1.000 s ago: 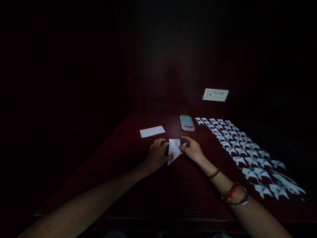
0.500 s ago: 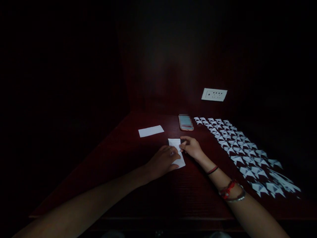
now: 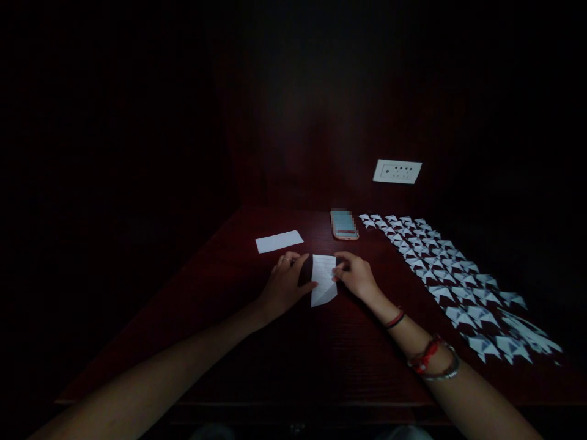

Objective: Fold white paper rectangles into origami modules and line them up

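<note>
A small sheet of white paper (image 3: pixel 324 272) with faint lines lies in front of me, one lower corner slightly curled. My right hand (image 3: pixel 358 275) grips its right edge, thumb over the paper and index finger stretched along the top. At the left edge is my left hand (image 3: pixel 288 278), fingers apart; its thumb tip touches or nearly touches the sheet, and the index finger points past the upper left corner.
A second white paper strip (image 3: pixel 279 241) lies farther back on the dark red table (image 3: pixel 220 281). Behind stands a phone (image 3: pixel 345 225). Several rows of folded white paper pieces (image 3: pixel 463 278) and some loose strips (image 3: pixel 527 333) cover the right side. A wall socket (image 3: pixel 397 172) sits above.
My left hand has moved left off the paper and its fingers have spread. The sheet's lower end has swung left and its corner has lifted. My right hand stays at the right edge.
</note>
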Motion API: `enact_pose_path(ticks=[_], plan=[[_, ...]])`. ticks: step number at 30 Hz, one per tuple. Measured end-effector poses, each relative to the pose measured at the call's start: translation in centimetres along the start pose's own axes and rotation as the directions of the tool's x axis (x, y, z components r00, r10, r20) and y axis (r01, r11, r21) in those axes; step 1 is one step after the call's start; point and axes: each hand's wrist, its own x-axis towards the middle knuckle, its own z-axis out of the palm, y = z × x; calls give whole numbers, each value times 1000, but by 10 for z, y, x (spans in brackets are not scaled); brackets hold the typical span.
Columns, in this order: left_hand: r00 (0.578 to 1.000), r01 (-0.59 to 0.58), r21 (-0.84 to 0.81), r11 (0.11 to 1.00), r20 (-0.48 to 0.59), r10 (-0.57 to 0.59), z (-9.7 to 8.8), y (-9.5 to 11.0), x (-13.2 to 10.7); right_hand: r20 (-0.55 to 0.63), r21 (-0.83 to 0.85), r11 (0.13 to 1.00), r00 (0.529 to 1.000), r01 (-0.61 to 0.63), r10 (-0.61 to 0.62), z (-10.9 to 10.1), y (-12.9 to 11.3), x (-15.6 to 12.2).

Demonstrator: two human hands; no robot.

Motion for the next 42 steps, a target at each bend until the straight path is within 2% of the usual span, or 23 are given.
enact_pose_path(ticks=[3, 12, 21, 27, 34, 42], plan=[[998, 65, -16, 998, 28, -65, 7, -5, 1, -14, -22, 1000, 1000, -8, 8, 2, -1, -1], [996, -69, -104, 992, 55, 75, 9, -1, 0, -5, -22, 1000, 1000, 13, -13, 4, -5, -4], [989, -34, -73, 997, 141, 44, 10, -4, 4, 39, -56, 997, 998, 49, -47, 2, -10, -5], [985, -161, 13, 987, 63, 160, 10, -3, 0, 49, -41, 999, 999, -5, 7, 1, -8, -6], [966, -250, 131, 959, 95, 239, 1, 8, -3, 49, -28, 1000, 999, -4, 5, 1, -7, -4], [973, -187, -17, 982, 132, 188, 5, 3, 0, 60, -65, 995, 996, 74, -70, -1, -10, -3]])
